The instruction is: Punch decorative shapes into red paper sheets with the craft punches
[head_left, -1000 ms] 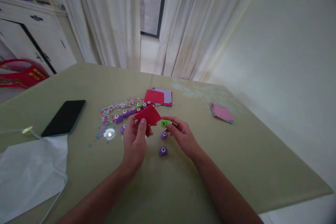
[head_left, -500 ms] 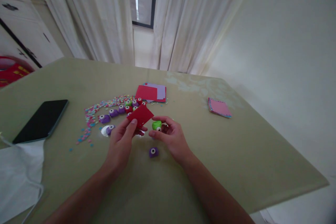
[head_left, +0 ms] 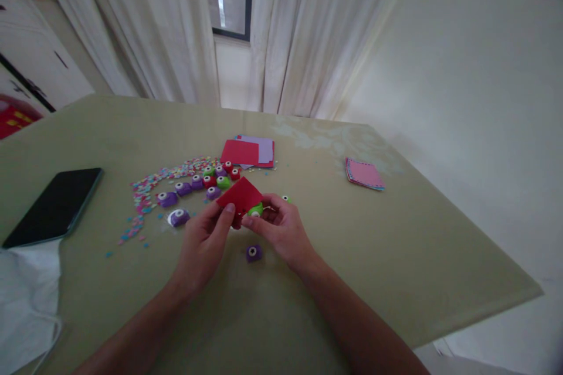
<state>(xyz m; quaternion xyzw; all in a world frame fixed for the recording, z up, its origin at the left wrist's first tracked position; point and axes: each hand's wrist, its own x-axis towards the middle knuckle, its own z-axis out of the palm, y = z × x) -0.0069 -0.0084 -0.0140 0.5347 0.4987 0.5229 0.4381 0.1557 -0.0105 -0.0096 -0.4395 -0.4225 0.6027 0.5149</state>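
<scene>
My left hand [head_left: 206,240] pinches a small red card [head_left: 241,194] between thumb and fingers, above the table. In my right hand [head_left: 284,231] is a green craft punch [head_left: 255,211], which is at the card's lower right edge; whether the card sits in its slot I cannot tell. On the table just below my hands stands a purple punch [head_left: 254,253]. Another purple punch [head_left: 178,218] rests on a clear, shiny disc left of my left hand. Beyond the card, several purple, red and green punches [head_left: 209,181] form a cluster. Part of another green punch [head_left: 285,198] shows behind my right hand.
Paper confetti [head_left: 152,180] lies in a curved band behind the punches. Red and lilac cards [head_left: 240,152] are stacked farther back. A pile of pink-topped cards [head_left: 366,174] lies to the right. At the left are a dark tablet [head_left: 55,205] and a white cloth-like sheet [head_left: 30,299] with a cord.
My right hand has turned the green punch over and brought it against the red card's edge. The view has shifted to the right. My left hand keeps its grip on the card.
</scene>
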